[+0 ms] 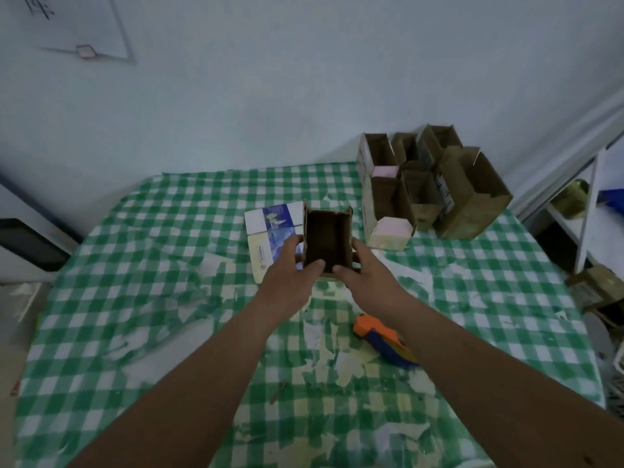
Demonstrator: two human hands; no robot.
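A small open brown cardboard box (327, 238) is held up over the middle of the table, its open top facing me and its inside empty. My left hand (289, 269) grips its left side, thumb on the near rim. My right hand (366, 270) grips its right side the same way. Just behind and left of the box lie two white and blue printed packs (270, 228) flat on the green checked tablecloth (141, 298).
A cluster of several open brown cartons (435, 184) stands at the back right, two holding pink packs (393, 228). An orange and blue tape dispenser (381, 339) lies under my right forearm. Torn paper scraps litter the cloth. Shelves (587, 211) stand to the right.
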